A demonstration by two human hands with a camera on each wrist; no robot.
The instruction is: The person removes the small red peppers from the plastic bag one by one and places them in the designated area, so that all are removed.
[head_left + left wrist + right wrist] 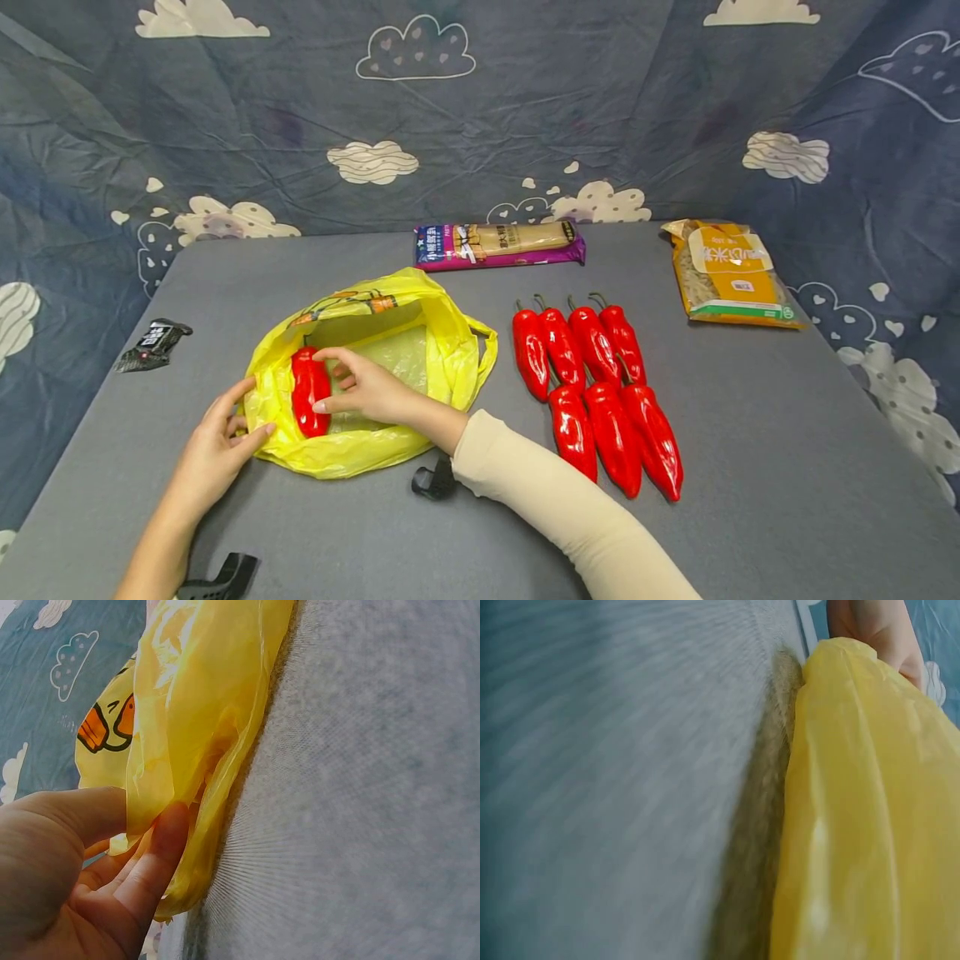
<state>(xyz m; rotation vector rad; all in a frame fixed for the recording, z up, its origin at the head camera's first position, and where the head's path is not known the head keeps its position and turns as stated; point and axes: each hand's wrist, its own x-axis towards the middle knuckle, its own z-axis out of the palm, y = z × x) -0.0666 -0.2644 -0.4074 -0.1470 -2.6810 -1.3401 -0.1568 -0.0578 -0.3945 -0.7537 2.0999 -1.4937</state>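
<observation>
An open yellow plastic bag point(453, 350) lies on the table with its mouth facing up. Inside it, along the left wall, is a glossy red pepper point(309, 400). My right hand point(367, 387) reaches into the bag, with thumb and index finger spread apart at the pepper's right side. The left hand point(217, 446) pinches the bag's left edge between thumb and fingers; in the left wrist view the thin film runs between them. From the right wrist, the bag's side covers that hand. Several more red peppers point(592, 346) lie in two rows right of the bag.
A purple pasta packet point(498, 244) lies at the back, and an orange-yellow food bag point(731, 271) at the back right. On the left is a small black packet point(153, 344). A patterned cloth point(450, 125) hangs behind the grey table point(772, 467).
</observation>
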